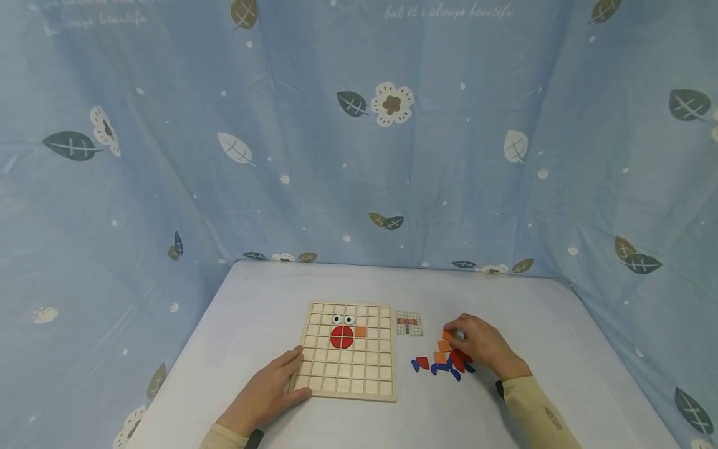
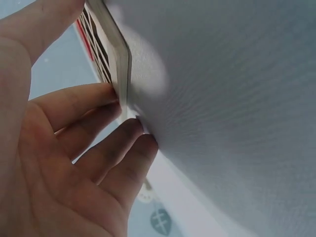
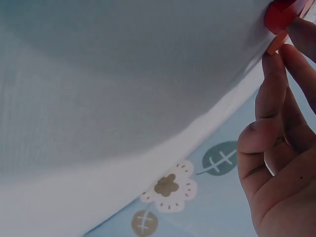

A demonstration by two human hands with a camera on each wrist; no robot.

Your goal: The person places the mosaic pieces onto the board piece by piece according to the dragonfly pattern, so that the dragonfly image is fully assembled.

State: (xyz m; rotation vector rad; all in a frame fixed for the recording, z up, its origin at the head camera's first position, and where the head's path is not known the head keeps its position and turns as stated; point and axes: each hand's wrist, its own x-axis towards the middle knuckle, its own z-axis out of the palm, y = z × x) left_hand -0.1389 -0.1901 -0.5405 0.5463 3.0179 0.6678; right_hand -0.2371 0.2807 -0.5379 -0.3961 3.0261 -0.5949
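Note:
My left hand [image 1: 266, 390] rests against the near left corner of a wooden grid board [image 1: 350, 372]. Its fingertips [image 2: 112, 95] touch the board's side, fairly straight. Set in the grid are two eye pieces [image 1: 337, 319], red quarter pieces forming a circle [image 1: 336, 332] and one orange square [image 1: 361, 332]. My right hand [image 1: 483, 342] pinches an orange square piece [image 3: 277, 43] at the far end of a loose pile. Below it lie more orange squares [image 1: 440, 357], red pieces [image 1: 459, 360] and curved blue pieces [image 1: 442, 366], partly covered by the hand.
A small pattern card [image 1: 409, 323] lies to the right of the board, between it and the pieces. A red piece [image 1: 422, 363] sits at the pile's left end. The white table [image 1: 269, 287] meets a blue leaf-print curtain [image 1: 314, 187] at the back and sides.

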